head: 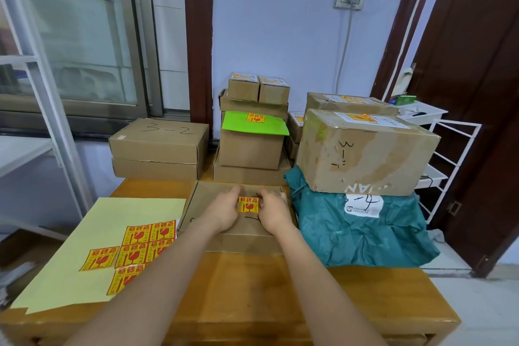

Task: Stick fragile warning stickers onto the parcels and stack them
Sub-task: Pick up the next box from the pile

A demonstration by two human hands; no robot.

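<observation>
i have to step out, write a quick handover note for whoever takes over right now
Left hand and right hand: both press a sticker onto the flat box at the table's middle.
Sticker sheet lies left of it, six stickers left.
Done: stickers show on the stacked boxes behind, the green envelope and the big box on the right.
Left: smooth this sticker, stack the box. The "3-2" box and teal bag show no sticker.
</observation>
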